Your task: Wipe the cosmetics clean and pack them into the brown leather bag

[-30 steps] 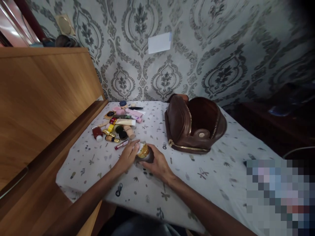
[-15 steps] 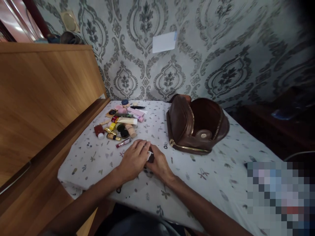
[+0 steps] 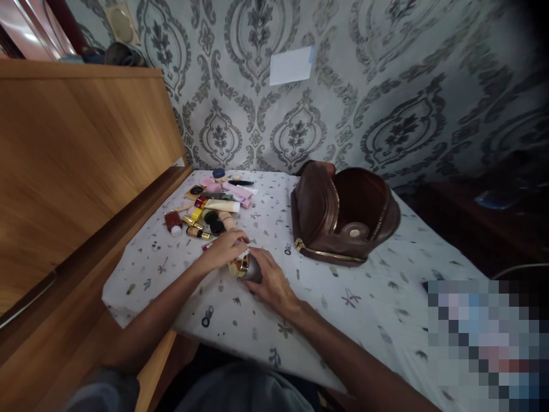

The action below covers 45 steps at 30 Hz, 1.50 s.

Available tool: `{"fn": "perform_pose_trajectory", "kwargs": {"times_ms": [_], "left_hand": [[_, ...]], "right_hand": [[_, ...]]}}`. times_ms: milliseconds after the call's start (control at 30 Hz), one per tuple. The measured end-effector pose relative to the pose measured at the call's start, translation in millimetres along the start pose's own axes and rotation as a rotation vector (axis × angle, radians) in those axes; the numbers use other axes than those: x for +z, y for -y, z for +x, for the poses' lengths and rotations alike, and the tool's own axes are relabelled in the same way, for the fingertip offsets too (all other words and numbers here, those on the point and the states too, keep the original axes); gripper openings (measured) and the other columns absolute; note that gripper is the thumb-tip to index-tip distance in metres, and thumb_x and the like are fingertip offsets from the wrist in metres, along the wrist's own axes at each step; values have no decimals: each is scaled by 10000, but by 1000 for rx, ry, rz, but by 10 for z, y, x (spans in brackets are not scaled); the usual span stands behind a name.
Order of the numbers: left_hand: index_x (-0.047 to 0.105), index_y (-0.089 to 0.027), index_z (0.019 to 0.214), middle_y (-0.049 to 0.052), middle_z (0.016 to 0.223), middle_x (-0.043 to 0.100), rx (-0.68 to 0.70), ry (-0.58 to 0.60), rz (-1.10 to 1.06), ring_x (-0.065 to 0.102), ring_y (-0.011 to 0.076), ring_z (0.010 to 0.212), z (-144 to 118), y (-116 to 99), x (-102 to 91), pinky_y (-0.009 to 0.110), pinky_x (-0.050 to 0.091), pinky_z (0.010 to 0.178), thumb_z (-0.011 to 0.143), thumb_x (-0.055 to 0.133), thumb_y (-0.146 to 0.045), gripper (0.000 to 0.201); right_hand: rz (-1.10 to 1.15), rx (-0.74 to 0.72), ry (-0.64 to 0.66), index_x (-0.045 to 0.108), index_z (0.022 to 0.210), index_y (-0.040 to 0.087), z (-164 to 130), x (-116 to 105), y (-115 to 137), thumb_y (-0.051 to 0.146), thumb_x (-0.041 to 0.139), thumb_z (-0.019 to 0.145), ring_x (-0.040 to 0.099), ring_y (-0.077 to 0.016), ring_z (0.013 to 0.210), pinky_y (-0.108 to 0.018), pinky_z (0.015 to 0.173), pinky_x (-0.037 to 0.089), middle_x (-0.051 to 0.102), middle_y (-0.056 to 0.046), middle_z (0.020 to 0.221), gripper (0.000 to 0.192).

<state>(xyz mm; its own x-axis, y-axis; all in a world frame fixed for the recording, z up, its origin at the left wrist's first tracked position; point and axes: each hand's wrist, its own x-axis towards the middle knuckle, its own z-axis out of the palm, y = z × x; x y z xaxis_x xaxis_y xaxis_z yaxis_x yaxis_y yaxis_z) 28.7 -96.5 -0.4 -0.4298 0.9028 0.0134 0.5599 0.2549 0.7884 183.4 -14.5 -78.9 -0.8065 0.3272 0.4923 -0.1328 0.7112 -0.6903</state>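
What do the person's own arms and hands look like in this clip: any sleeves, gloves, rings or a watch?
Both forearms are bare up to the frame edge, with no sleeves in view. The left hand and right hand wear no gloves; no ring, watch or bracelet shows on either. Grey clothing shows at the bottom edge, below the arms.

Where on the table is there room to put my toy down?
Bare cloth lies in front of the brown bag, to the right of the right hand, and near the front-left edge below the left hand. A narrower strip runs between the bag and the makeup pile. The back-left corner is crowded with that pile.
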Motion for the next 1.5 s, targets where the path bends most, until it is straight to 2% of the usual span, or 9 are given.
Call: {"fn": "perform_pose_trajectory", "kwargs": {"times_ms": [167,333,500,633,900,1033,1167,1300,1500], "left_hand": [[655,-172,762,-4,672,607,-136,-34,-277,572,161,641,6,270,98,257,448,583,721,528,-268,164],[638,-182,860,21,747,622,-201,-191,-445,567,153,611,-98,345,314,234,403,479,800,511,-421,277],[643,-195,942,55,939,681,-113,-308,-488,638,208,911,-166,235,407,318,526,777,902,456,-426,300],[605,-208,1083,67,1106,677,71,-338,-348,594,222,1118,-252,135,465,385,443,1023,969,392,-378,295],[356,-185,1406,156,1413,464,222,-303,-120,452,295,1324,-321,136,562,455,363,1107,884,604,-418,624],[440,-201,1327,130,1322,533,233,-380,-34,527,303,1216,-253,161,472,456,415,1035,798,700,-431,632],[546,-195,1175,95,1114,615,291,-357,66,596,263,1048,-237,122,384,399,461,926,872,598,-418,380],[550,-194,1162,96,1083,632,299,-350,131,603,256,1018,-263,67,361,383,452,906,910,530,-416,337],[589,-204,1044,33,875,652,255,-348,8,609,193,802,-175,-50,307,302,441,768,968,387,-346,258]], "right_hand": [[113,32,19,491,1351,273,33,-45,31,117,738,699,552,-277,1229,-474,1064,440,585,-83,1312,714],[244,236,-96,546,1258,216,91,-47,72,228,817,627,604,-284,1153,-449,1033,458,649,-84,1235,687],[372,364,-177,574,1165,200,139,-61,146,356,823,629,643,-266,1042,-423,963,496,700,-75,1123,611],[377,390,-232,591,1178,198,152,-102,142,379,791,658,642,-270,1051,-429,974,491,702,-73,1133,586],[270,243,-189,396,1479,207,45,-80,-8,262,717,726,475,-304,1341,-493,1139,360,513,-125,1449,820],[345,171,-121,322,1524,235,13,-28,8,228,669,790,449,-279,1363,-484,1142,362,468,-124,1479,812],[477,201,-85,437,1440,234,50,-71,84,297,712,789,510,-284,1301,-474,1084,429,511,-123,1438,710],[593,285,-76,564,1259,228,113,-175,149,382,769,751,619,-247,1128,-425,998,492,643,-88,1252,569],[717,415,-57,546,1304,232,146,-215,186,380,880,581,592,-240,1164,-410,1056,441,628,-65,1277,809]]}}
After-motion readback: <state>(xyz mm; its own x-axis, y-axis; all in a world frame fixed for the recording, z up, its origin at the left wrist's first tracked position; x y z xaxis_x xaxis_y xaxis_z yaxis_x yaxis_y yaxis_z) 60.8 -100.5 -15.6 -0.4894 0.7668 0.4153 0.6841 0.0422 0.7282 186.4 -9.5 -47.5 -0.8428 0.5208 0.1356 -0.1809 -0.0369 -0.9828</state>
